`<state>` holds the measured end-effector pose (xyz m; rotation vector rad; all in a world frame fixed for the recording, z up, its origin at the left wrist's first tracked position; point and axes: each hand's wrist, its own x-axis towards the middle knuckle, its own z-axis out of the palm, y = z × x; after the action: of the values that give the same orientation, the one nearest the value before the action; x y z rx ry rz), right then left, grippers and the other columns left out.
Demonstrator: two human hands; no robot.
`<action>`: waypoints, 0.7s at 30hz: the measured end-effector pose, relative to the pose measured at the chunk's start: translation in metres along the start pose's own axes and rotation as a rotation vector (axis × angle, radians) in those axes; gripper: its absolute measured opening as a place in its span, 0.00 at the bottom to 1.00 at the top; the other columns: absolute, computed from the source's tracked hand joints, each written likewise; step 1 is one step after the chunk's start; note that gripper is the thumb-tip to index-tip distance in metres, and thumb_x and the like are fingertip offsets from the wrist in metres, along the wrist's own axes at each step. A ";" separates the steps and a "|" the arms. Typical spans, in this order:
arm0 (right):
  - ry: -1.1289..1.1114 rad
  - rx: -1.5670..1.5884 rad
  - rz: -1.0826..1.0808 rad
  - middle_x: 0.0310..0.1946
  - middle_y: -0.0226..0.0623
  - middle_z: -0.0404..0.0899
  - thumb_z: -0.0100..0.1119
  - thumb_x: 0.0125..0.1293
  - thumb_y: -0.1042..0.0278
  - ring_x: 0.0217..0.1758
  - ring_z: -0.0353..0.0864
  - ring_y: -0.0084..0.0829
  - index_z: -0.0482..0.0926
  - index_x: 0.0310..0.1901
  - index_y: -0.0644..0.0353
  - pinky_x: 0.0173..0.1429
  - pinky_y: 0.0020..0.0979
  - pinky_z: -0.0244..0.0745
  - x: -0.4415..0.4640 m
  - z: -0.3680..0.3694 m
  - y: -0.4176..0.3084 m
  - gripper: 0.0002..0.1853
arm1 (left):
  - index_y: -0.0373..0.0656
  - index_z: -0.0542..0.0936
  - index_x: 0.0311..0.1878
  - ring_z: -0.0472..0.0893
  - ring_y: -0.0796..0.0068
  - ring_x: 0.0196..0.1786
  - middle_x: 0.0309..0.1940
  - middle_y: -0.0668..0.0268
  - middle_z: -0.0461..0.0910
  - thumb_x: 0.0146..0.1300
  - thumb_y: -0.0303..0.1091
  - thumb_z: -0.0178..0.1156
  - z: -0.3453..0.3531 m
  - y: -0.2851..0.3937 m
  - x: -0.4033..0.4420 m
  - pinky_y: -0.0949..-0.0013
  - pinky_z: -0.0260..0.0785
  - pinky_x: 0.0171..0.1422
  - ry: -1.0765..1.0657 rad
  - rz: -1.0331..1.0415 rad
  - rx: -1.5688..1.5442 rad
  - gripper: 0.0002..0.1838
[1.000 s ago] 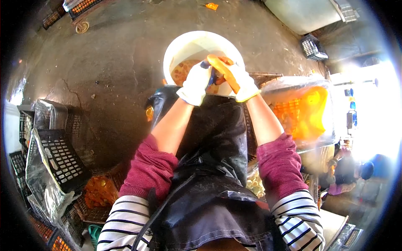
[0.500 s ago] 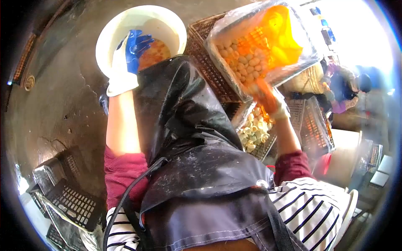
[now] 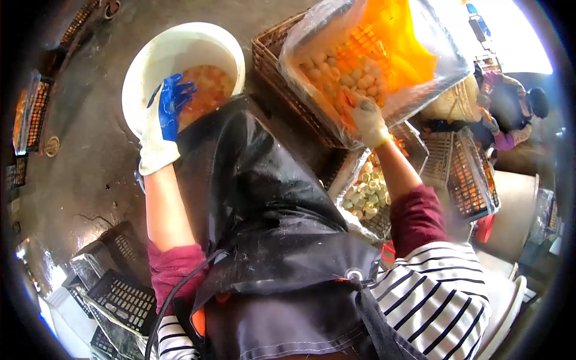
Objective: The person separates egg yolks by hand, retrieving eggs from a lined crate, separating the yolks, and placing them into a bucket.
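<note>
My left hand, in a white glove with a blue palm, is at the near side of a white bucket. Its fingers are stretched out and apart, holding nothing. Inside the bucket lies an orange-yellow liquid with round lumps like egg yolks. My right hand, in a white glove with orange fingers, reaches into a plastic-lined crate of eggs. Its fingertips touch the near eggs; their grip is partly hidden. An orange sheet covers the crate's far side. Broken eggshells fill a lower crate beneath my right forearm.
A black apron covers my lap between bucket and crates. Black baskets are stacked at lower left. Another person is bent over at the right, near a crate and a pale barrel.
My right hand has moved up and left from the crate's near corner to the eggs. My left hand stays over the bucket, fingers still spread. The view has shifted slightly.
</note>
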<state>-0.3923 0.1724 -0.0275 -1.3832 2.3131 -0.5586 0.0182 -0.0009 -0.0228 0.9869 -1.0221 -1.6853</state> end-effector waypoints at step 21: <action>-0.148 -0.500 -0.518 0.45 0.44 0.78 0.59 0.52 0.75 0.51 0.75 0.48 0.77 0.47 0.53 0.57 0.37 0.70 0.060 0.007 -0.007 0.18 | 0.34 0.72 0.57 0.80 0.65 0.46 0.47 0.54 0.78 0.68 0.38 0.50 0.036 0.022 -0.010 0.70 0.71 0.49 0.059 -0.053 0.180 0.20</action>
<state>-0.4102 0.1151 -0.0369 -2.1997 2.0443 0.0073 -0.0059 0.0108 0.0115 1.1824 -1.1327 -1.6177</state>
